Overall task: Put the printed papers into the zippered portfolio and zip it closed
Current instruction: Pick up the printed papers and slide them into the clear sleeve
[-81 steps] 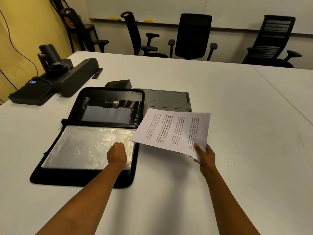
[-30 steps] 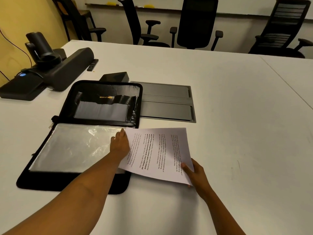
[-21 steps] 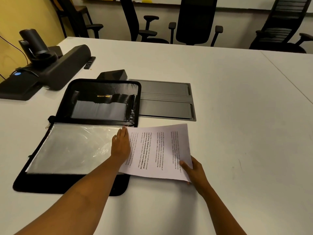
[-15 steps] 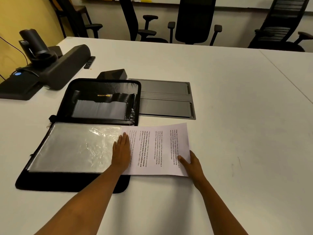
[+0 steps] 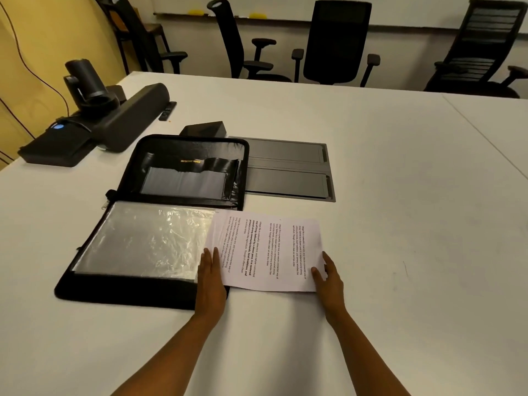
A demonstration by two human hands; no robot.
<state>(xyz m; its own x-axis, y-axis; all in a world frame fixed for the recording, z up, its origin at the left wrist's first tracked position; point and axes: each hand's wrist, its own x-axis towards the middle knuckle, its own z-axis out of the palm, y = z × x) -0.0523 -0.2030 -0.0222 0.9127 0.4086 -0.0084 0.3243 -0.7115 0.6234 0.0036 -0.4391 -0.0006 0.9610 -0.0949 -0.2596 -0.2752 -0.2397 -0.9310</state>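
A black zippered portfolio [image 5: 94,290] lies open on the white table, its lid half tilted up at the back and a clear plastic sleeve [image 5: 143,241] covering the near half. The printed papers [image 5: 268,252] lie flat with their left edge over the sleeve's right side. My left hand [image 5: 211,278] rests flat, fingers straight, on the sleeve's right edge and the papers' left edge. My right hand [image 5: 328,278] holds the papers' near right corner, thumb on top.
A dark grey cable hatch [image 5: 288,170] is set into the table behind the papers. A small black box [image 5: 204,128] sits behind the portfolio. A black camera and speaker bar [image 5: 94,118] stand at the far left. Several office chairs [image 5: 337,41] line the far edge.
The papers have come down from the air and moved left; they now lie flat, overlapping the sleeve. My left hand has shifted from a closed fist on the sleeve to a flat hand at the papers' left edge.
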